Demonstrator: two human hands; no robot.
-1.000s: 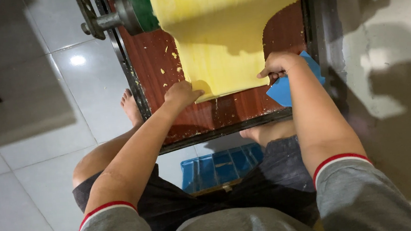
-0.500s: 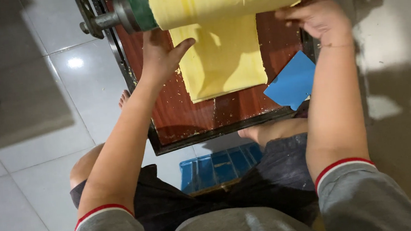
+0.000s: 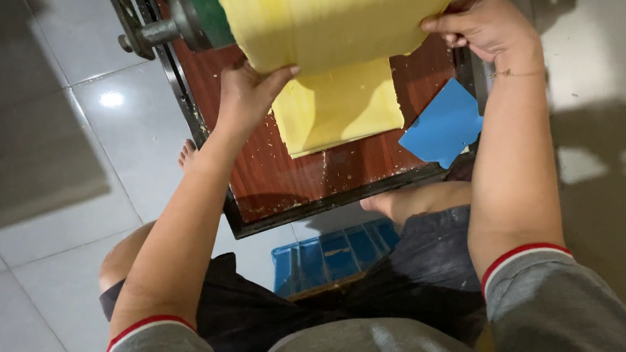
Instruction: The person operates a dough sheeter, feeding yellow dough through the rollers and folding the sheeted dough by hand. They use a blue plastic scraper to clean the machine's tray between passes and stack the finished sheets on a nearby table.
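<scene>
"What are your hands doing?"

"My left hand (image 3: 247,99) is up at the far side. Its grip is pinched on the lower edge of the big yellow sheet (image 3: 337,14), thumb on top and fingers under. My right hand (image 3: 487,24) is on the right, and its grip is pinched on the same edge of the same sheet."

"Where is that sheet?"

"It hangs over the roller (image 3: 203,13) at the far end of the worktop (image 3: 291,178). Both my hands hold its edge, one on the left, one on the right. A second piece of yellow sheet (image 3: 341,107) lies flat on the worktop, just under the hanging part and between my arms."

"What is the worktop like?"

"It is red-brown wood with a dark rim. Little pale crumbs lie on it near the flat sheet."

"What else is close by?"

"A blue scraper (image 3: 443,125) lies on the right side of the worktop, just beside the corner of the flat sheet, near my right arm. A metal shaft (image 3: 149,36) sticks out from the roller on the left."

"And near you?"

"A blue crate (image 3: 334,252) sits on the white tile floor (image 3: 35,242) under the near edge of the worktop, between my knees. I wear grey sleeves with red bands."
</scene>
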